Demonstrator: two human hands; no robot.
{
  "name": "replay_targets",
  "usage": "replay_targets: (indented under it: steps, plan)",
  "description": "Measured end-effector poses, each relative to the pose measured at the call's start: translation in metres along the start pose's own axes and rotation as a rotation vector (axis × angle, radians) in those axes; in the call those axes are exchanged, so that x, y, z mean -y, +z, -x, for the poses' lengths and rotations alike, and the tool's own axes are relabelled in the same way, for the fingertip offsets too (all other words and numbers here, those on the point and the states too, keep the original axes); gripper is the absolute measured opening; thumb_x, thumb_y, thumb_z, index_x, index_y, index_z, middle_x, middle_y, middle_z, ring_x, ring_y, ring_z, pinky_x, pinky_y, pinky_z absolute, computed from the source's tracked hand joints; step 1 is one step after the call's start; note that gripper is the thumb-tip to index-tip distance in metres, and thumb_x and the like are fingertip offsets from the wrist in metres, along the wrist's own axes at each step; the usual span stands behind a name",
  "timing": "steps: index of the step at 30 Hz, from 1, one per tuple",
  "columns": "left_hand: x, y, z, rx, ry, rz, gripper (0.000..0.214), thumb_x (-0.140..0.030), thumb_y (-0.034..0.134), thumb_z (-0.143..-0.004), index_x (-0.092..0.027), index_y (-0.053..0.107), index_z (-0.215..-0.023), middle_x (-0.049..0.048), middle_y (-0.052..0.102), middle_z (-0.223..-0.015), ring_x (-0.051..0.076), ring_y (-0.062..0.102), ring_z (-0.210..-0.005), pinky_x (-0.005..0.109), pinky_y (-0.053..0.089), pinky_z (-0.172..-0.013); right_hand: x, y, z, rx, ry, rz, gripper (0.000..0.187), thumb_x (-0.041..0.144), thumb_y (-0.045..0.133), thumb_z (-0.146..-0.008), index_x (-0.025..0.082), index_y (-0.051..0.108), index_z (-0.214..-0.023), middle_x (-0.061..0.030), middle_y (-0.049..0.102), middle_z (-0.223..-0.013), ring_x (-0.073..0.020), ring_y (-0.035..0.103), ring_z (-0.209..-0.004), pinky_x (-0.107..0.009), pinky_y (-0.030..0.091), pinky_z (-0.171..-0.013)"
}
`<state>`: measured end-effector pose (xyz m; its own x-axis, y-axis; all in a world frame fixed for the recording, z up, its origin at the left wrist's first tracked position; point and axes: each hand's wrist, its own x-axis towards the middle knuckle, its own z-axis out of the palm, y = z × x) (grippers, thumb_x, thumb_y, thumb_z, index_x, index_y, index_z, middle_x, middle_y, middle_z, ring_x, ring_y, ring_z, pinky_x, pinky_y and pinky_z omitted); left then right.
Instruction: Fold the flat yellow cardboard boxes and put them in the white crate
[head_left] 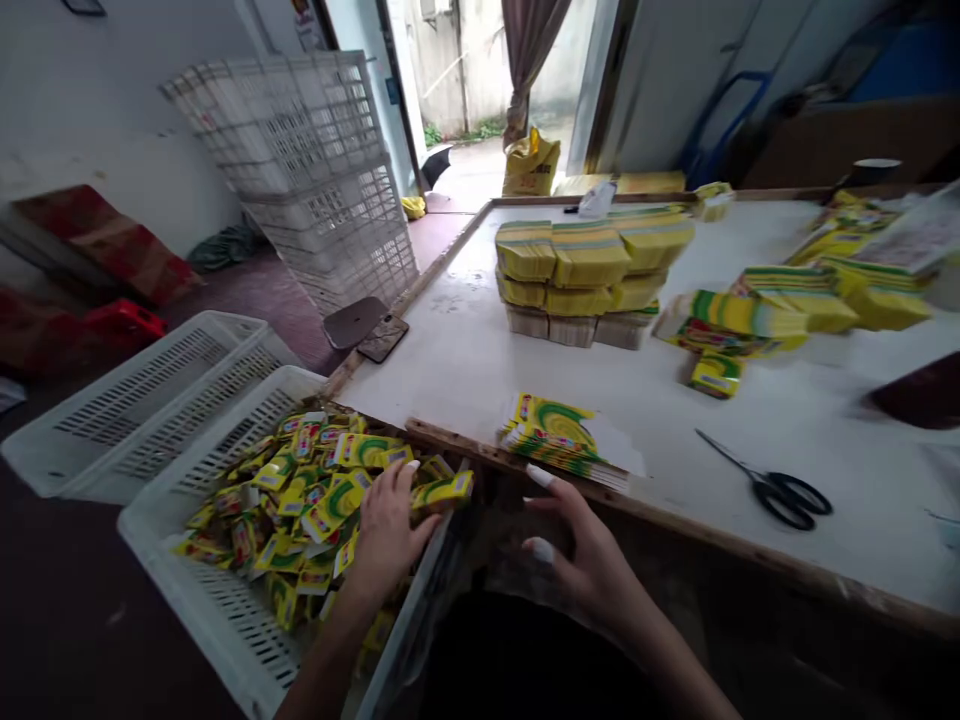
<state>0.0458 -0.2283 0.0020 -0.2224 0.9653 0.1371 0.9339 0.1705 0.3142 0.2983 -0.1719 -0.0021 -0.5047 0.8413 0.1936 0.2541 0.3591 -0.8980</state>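
My left hand [388, 525] is over the right side of a white plastic crate [217, 610] full of small yellow-green cartons [330, 505]. Its thumb and fingers are apart. Right beside its fingertips lies one small yellow carton [444, 490]; whether they touch is unclear. My right hand [589, 550] hovers at the table's front edge, fingers apart and holding nothing, with white coverings on two fingertips. Just beyond those fingertips rests a fanned stack of flat yellow-green cartons [555, 428] on the white table [442, 370].
Black-handled scissors [780, 490] lie on the right of the table. Banded carton stacks [592, 270] stand farther back, more bundles [817, 295] at right. A phone [383, 338] sits at the left edge. Another crate [150, 400] and tall stacked crates [322, 170] stand left.
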Motion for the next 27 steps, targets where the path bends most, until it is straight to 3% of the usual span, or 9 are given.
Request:
replay_targets:
  steps: [2,5,10,14,19,23,27]
  plan:
    - [0.021,0.010,0.004,-0.051,-0.007,-0.066,0.048,-0.031,0.055,-0.084,-0.015,0.046,-0.128,0.0178,0.049,-0.134,0.032,0.042,-0.127,0.050,0.036,-0.102,-0.006,-0.003,0.001,-0.019,0.040,0.048,0.052,0.028,0.055,-0.085,0.023,0.038,-0.134,-0.0130,0.060,-0.122,-0.0235,0.067,-0.097,-0.041,0.053,-0.089]
    - [0.038,0.033,0.010,0.099,0.091,-0.155,0.042,-0.029,0.055,-0.084,-0.024,0.053,-0.126,0.0094,0.044,-0.142,0.028,0.032,-0.135,0.048,0.027,-0.109,-0.018,-0.001,0.000,-0.028,0.035,0.089,0.047,0.028,0.054,-0.084,0.022,0.043,-0.129,-0.0118,0.068,-0.107,-0.0235,0.070,-0.089,-0.038,0.056,-0.082]
    - [0.076,0.058,0.009,0.074,-0.060,-0.272,0.052,-0.039,0.062,-0.078,-0.023,0.055,-0.127,0.0106,0.038,-0.148,0.034,0.026,-0.138,0.052,0.022,-0.110,-0.041,0.002,0.001,-0.050,-0.032,0.110,0.047,0.029,0.054,-0.082,0.023,0.044,-0.128,-0.0113,0.071,-0.101,-0.0237,0.073,-0.084,-0.035,0.059,-0.076]
    - [0.136,0.044,-0.004,0.043,-0.244,-0.372,0.052,-0.039,0.052,-0.084,-0.016,0.053,-0.130,0.0182,0.034,-0.149,0.041,0.023,-0.137,0.058,0.017,-0.108,-0.054,-0.002,0.004,-0.054,0.003,0.074,0.047,0.030,0.053,-0.083,0.023,0.045,-0.128,-0.0118,0.071,-0.103,-0.0228,0.073,-0.082,-0.033,0.060,-0.074]
    - [0.202,0.014,-0.037,0.057,-0.389,-0.446,0.051,-0.034,0.048,-0.085,-0.022,0.048,-0.135,0.0126,0.034,-0.150,0.036,0.015,-0.141,0.054,0.013,-0.110,-0.051,-0.004,0.003,-0.057,0.047,0.035,0.044,0.032,0.056,-0.079,0.022,0.054,-0.121,-0.0099,0.074,-0.094,-0.0230,0.074,-0.075,-0.032,0.061,-0.071]
    - [0.238,-0.001,-0.057,0.060,-0.576,-0.475,0.066,-0.049,0.046,-0.084,-0.019,0.036,-0.142,0.0181,0.030,-0.151,0.042,0.018,-0.138,0.058,0.020,-0.105,-0.044,-0.005,0.001,-0.045,0.033,0.044,0.039,0.030,0.056,-0.078,0.023,0.058,-0.116,-0.0098,0.074,-0.094,-0.0228,0.074,-0.076,-0.030,0.061,-0.070]
    - [0.259,-0.007,-0.047,0.069,-0.707,-0.498,0.071,-0.056,0.039,-0.085,-0.010,0.041,-0.138,0.0266,0.033,-0.146,0.047,0.029,-0.133,0.060,0.027,-0.100,-0.043,-0.007,0.001,-0.058,0.035,0.031,0.039,0.029,0.056,-0.078,0.021,0.058,-0.116,-0.0101,0.074,-0.093,-0.0229,0.073,-0.076,-0.031,0.060,-0.070]
